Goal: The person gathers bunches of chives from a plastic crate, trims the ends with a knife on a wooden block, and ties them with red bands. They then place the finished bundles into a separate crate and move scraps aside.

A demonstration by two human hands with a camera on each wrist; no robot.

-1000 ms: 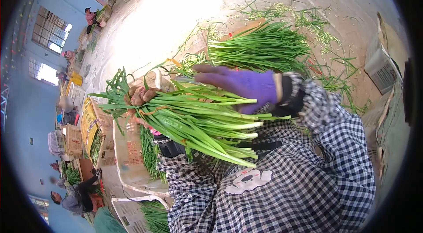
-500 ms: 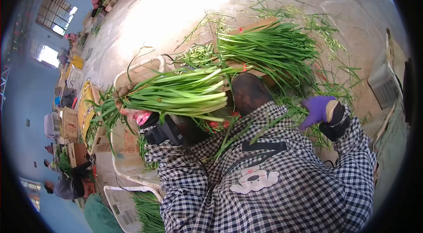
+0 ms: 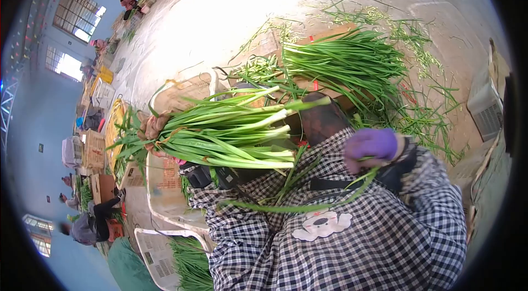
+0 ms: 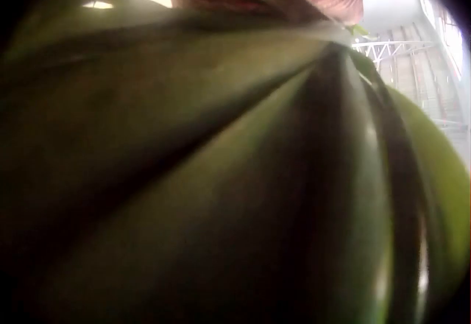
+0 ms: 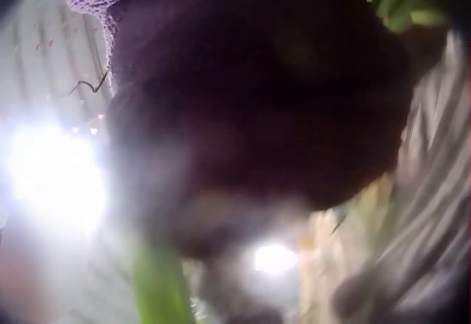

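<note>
My left hand [image 3: 154,127], in a soiled glove, grips a bunch of garlic chives [image 3: 231,131] by its leafy end. The pale stem ends fan out to the right, above my lap. In the left wrist view, broad dark leaves [image 4: 221,155] fill most of the picture, with a pink patterned cuff at the top. My right hand [image 3: 374,145], in a purple glove, is near my right thigh with its fingers curled round a loose chive leaf [image 3: 324,208]. That leaf trails left across my checked top. In the right wrist view the dark glove [image 5: 257,103] hides most of the grip.
A large pile of chives [image 3: 346,62] lies on a board ahead, with trimmed scraps [image 3: 426,60] scattered on the floor beyond. Plastic crates [image 3: 176,203] stand at my left, one with chives [image 3: 190,263]. Another crate [image 3: 484,106] is at the right. People sit along the blue wall.
My right hand left the bunch, swung out right, then came back toward my lap with a loose leaf. The left hand drew the bunch left and up, and still holds it.
</note>
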